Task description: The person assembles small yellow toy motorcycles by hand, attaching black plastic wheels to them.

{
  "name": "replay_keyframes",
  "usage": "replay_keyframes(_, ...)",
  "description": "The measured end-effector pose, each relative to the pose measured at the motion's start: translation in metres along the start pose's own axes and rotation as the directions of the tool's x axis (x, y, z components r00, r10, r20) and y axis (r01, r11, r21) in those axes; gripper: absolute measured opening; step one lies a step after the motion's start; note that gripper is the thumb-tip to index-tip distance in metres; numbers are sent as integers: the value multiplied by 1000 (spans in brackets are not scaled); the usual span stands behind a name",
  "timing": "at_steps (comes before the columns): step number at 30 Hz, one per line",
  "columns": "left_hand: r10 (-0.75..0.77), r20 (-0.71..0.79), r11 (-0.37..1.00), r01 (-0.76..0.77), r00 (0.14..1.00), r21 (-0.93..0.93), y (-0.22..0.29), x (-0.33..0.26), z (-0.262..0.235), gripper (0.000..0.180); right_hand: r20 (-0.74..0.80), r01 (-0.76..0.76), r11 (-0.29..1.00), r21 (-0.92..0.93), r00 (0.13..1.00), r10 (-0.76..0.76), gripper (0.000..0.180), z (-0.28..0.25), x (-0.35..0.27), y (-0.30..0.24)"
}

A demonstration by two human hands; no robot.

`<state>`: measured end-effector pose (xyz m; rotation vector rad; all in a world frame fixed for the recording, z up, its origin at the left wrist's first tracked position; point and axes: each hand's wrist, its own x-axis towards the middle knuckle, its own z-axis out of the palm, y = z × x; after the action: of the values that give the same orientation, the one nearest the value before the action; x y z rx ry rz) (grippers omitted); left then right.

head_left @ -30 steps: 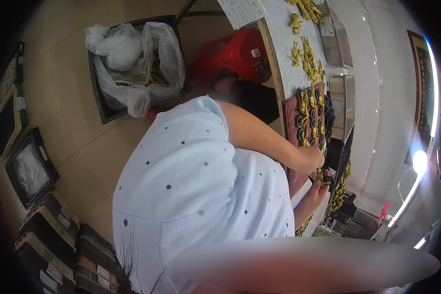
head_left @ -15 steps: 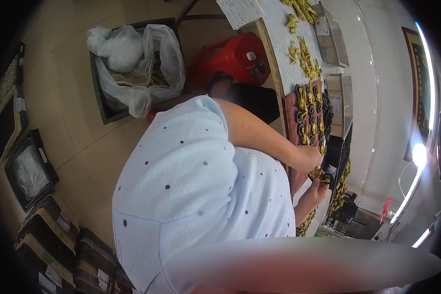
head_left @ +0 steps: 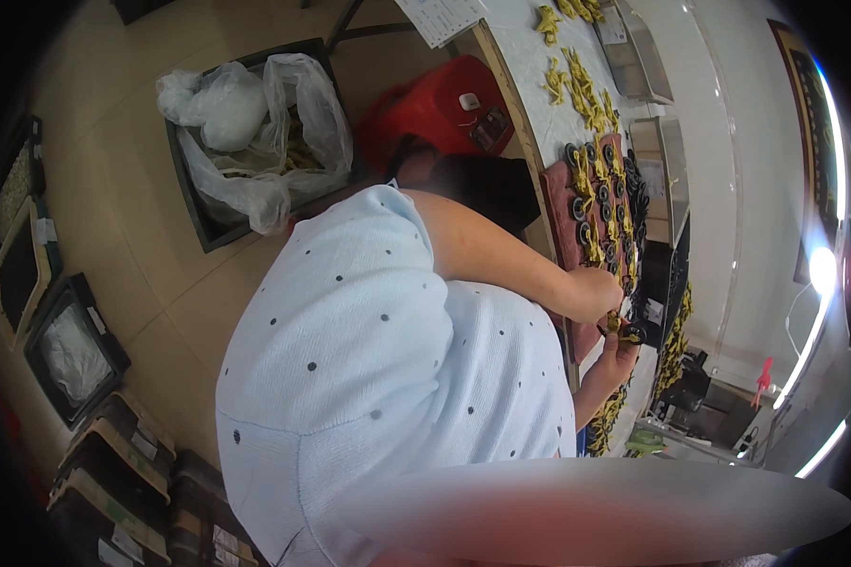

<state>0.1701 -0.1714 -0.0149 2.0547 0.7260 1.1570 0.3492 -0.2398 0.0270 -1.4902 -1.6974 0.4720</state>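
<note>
Small wheeled piece (head_left: 627,331) held over the bench (head_left: 515,42), near rows of similar pieces (head_left: 603,195) on a pink cloth (head_left: 560,213). The right hand (head_left: 618,357) has a narrow grip, fingers closed on the piece; the left hand (head_left: 596,293) is close beside it, its grip hidden and impossible to tell. The piece is probably light and stiff, its slender parts perhaps fragile; the body suits a fingertip hold. Appearance: yellow body, round black wheel.

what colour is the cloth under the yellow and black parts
The cloth is dusty reddish-pink; the head view shows it best.
</note>
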Motion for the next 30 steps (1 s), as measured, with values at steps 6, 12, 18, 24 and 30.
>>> replay_keyframes(6,7,-3,1000,-7,1000,17,-12,-2,11,12,24,90,989,114,995,-94,27,12,-1,2)
replay_keyframes(12,-25,5,999,25,1000,27,-8,-2,6,24,-26,-6,995,100,1000,8,28,10,-4,10)
replay_keyframes(18,-34,-52,999,32,998,-40,-10,1,8,30,-93,-6,991,135,995,19,28,15,-4,8)
replay_keyframes(24,-43,-140,978,13,989,-210,-18,5,8,19,-140,-3,995,98,990,16,25,19,0,10)
replay_keyframes(30,42,-198,993,-62,979,-99,-19,2,-3,14,-191,-21,994,109,981,42,23,35,4,0)
